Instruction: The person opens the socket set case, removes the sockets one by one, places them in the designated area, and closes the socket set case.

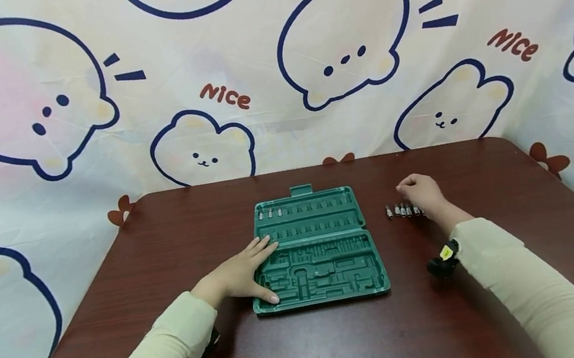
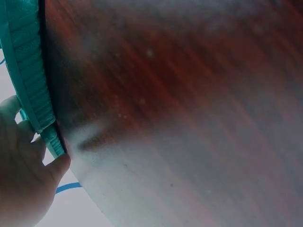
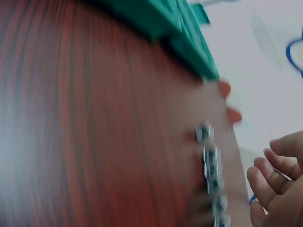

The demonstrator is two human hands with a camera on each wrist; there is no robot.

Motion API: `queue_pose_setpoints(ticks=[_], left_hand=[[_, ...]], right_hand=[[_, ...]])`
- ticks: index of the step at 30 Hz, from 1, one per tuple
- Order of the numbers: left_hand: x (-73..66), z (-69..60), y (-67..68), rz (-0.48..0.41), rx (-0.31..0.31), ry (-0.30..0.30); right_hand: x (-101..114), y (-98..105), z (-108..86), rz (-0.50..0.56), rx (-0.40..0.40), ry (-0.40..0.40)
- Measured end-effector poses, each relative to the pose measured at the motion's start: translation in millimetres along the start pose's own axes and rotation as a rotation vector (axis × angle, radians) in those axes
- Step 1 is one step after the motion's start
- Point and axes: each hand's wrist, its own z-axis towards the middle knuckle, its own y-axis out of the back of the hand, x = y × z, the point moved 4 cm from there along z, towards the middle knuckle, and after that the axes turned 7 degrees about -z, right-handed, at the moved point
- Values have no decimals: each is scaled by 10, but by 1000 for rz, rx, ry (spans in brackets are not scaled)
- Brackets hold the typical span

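Note:
A green plastic tool case lies unfolded on the table, its two halves moulded with slots. My left hand rests on the case's left side, fingers spread near the hinge and thumb on the lower half. Three small silver sockets sit in the top row at the left. To the right of the case, several more sockets stand in a row on the table. Above that row hovers my right hand, fingers loosely bent; the right wrist view shows nothing between its thumb and fingertips.
The brown wooden table reaches back to a white cloth backdrop printed with cartoon bears. A latch tab sticks up from the case's far edge. A black wrist camera is strapped at the right sleeve.

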Motion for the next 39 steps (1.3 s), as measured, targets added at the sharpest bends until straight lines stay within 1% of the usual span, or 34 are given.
queue_pose_setpoints(ticks=[3, 7, 12, 16, 20, 24, 28, 33, 36, 39], left_hand=[[-3, -4, 0, 0, 4, 5], [-5, -7, 3, 1, 2, 8], [-9, -10, 11, 3, -2, 8], [-16, -10, 8, 1, 1, -2], [-14, -1, 4, 13, -1, -7], [-3, 4, -3, 23, 4, -3], [-6, -1, -19, 20, 7, -9], [-6, -11, -21, 24, 7, -5], [-6, -8, -13, 28, 7, -4], [-8, 5, 3, 35, 7, -7]], right_hand=[[190, -168, 29, 48, 46, 6], [426, -400, 71, 78, 102, 26], [708, -700, 111, 122, 153, 81], [930, -936, 137, 128, 188, 125], [1109, -1163, 190, 138, 253, 174], [1227, -1373, 236, 149, 324, 211], [1295, -1511, 260, 141, 340, 223], [1362, -1599, 291, 129, 332, 252], [1395, -1631, 331, 101, 308, 278], [1442, -1663, 374, 35, 286, 299]])
